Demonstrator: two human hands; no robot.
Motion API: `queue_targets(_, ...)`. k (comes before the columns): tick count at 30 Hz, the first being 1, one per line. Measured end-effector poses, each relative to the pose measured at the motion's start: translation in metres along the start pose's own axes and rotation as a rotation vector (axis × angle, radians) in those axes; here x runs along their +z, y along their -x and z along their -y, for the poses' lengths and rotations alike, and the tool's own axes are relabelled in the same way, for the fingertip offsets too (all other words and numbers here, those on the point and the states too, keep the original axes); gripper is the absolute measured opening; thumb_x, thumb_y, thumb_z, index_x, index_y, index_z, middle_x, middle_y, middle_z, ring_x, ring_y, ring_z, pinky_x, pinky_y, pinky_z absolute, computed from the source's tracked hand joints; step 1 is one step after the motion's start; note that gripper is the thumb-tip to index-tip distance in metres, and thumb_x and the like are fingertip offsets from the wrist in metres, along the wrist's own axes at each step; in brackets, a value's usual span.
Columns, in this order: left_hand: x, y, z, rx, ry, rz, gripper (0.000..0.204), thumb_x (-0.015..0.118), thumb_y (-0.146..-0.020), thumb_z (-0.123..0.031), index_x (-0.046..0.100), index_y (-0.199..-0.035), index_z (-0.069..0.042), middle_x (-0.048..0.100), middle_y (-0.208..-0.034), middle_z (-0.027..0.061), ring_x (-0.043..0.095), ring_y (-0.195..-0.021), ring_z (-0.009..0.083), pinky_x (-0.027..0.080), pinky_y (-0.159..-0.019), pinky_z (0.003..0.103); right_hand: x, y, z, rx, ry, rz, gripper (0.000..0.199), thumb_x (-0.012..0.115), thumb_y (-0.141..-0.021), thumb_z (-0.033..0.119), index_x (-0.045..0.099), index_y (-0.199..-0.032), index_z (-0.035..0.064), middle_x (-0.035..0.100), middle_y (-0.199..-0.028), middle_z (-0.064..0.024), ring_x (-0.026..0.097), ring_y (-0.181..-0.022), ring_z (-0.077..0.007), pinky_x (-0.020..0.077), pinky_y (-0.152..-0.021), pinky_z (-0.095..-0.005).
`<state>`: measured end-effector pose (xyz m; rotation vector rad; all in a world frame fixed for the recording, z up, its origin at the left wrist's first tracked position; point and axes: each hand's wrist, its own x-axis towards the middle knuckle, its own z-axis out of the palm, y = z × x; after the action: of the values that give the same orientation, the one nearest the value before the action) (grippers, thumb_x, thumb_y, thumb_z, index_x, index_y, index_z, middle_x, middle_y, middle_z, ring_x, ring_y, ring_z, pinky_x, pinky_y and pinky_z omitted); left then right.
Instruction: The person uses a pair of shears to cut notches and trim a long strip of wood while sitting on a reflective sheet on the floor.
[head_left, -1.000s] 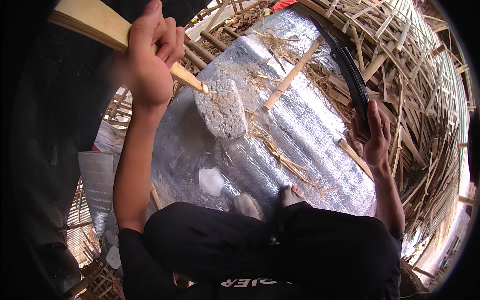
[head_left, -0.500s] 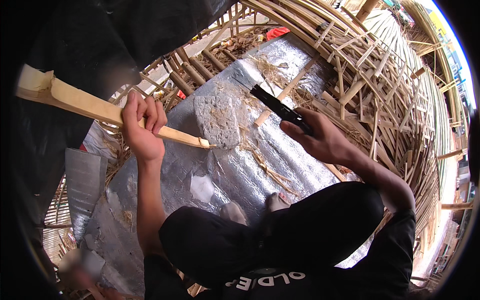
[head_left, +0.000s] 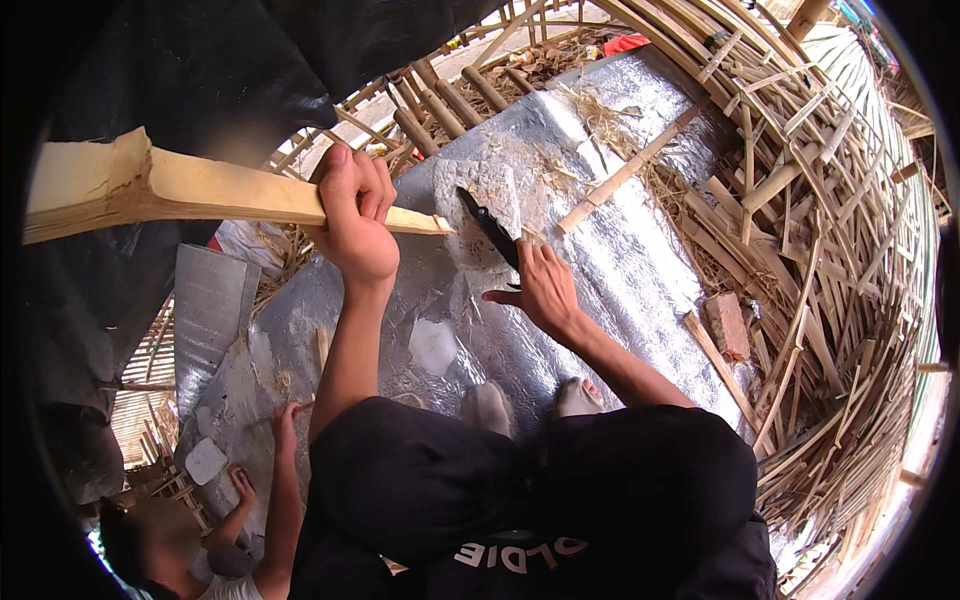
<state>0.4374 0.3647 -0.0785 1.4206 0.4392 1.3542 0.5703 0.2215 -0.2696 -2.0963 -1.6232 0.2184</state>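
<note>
My left hand (head_left: 356,215) is wrapped round a pale split bamboo strip (head_left: 235,192). The strip slants from the upper left, thick and with a node there, down to a thin end at the rough grey concrete block (head_left: 500,178). Over that block lies a black-handled knife (head_left: 490,228); its blade is hard to make out. My right hand (head_left: 546,288) is at the handle's near end, fingers stretched out and touching it, thumb spread apart from them.
Crinkled silver foil sheeting (head_left: 610,300) covers the floor under my feet. Piled bamboo sticks (head_left: 800,210) rise at the right, with a reddish brick (head_left: 727,327) beside them. Another person's hand (head_left: 286,420) shows at lower left. Black sheeting (head_left: 230,60) hangs at upper left.
My right hand has brought the knife left and down to the block, and its fingers have straightened from their grip. The other person's arms have come into view.
</note>
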Motion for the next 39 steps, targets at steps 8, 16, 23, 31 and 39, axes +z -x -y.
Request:
queue_targets(8, 0.030, 0.002, 0.015, 0.086, 0.048, -0.085, 0.044, 0.041, -0.102, -0.034, 0.025, -0.066, -0.015, 0.022, -0.052, -0.0022, 0.022, -0.046, 0.0091, 0.021, -0.049, 0.027, -0.019, 0.017, 0.009, 0.048, -0.173, -0.227, 0.080, 0.084, -0.072, 0.047, 0.050, -0.126, -0.0007, 0.051, -0.125, -0.0185, 0.048, -0.117, -0.0310, 0.0412, -0.098, -0.0402)
queue_targets(16, 0.039, 0.008, 0.042, -0.068, 0.165, -0.090, 0.046, 0.044, -0.101, -0.034, 0.023, -0.065, -0.015, 0.020, -0.052, -0.0025, 0.017, -0.045, 0.0079, 0.018, -0.044, 0.026, -0.259, 0.192, -0.011, 0.681, -0.592, -1.103, 0.020, 0.055, -0.103, 0.021, 0.049, -0.088, 0.0082, 0.036, -0.070, 0.0047, 0.030, -0.061, -0.0037, 0.0269, -0.054, -0.0225)
queue_targets(23, 0.038, 0.003, 0.038, -0.053, 0.169, -0.101, 0.046, 0.045, -0.102, -0.032, 0.024, -0.065, -0.015, 0.020, -0.053, -0.0037, 0.018, -0.046, 0.0069, 0.018, -0.045, 0.026, -0.243, 0.216, 0.136, 0.161, -0.403, 0.392, 0.028, 0.081, -0.083, 0.027, 0.065, -0.085, 0.0043, 0.066, -0.091, -0.0124, 0.066, -0.076, -0.0244, 0.0547, -0.066, -0.0352)
queue_targets(31, 0.063, 0.013, 0.041, -0.031, 0.121, -0.211, 0.038, 0.048, -0.098, -0.019, 0.029, -0.066, -0.013, 0.023, -0.054, -0.0050, 0.020, -0.047, 0.0051, 0.021, -0.044, 0.025, -0.201, 0.249, 0.131, 0.373, 0.007, 0.529, 0.037, 0.075, -0.081, 0.026, 0.062, -0.110, 0.0069, 0.049, -0.126, -0.0131, 0.051, -0.108, -0.0325, 0.0443, -0.090, -0.0439)
queue_targets(39, 0.059, 0.026, 0.058, 0.017, -0.057, -0.144, 0.036, 0.047, -0.098, -0.016, 0.029, -0.068, -0.012, 0.025, -0.055, -0.0048, 0.023, -0.050, 0.0051, 0.019, -0.046, 0.026, -0.252, 0.246, 0.119, 0.663, -0.367, 0.614, 0.036, 0.084, -0.081, 0.028, 0.062, -0.099, 0.0079, 0.072, -0.078, -0.0130, 0.074, -0.072, -0.0304, 0.0568, -0.065, -0.0387)
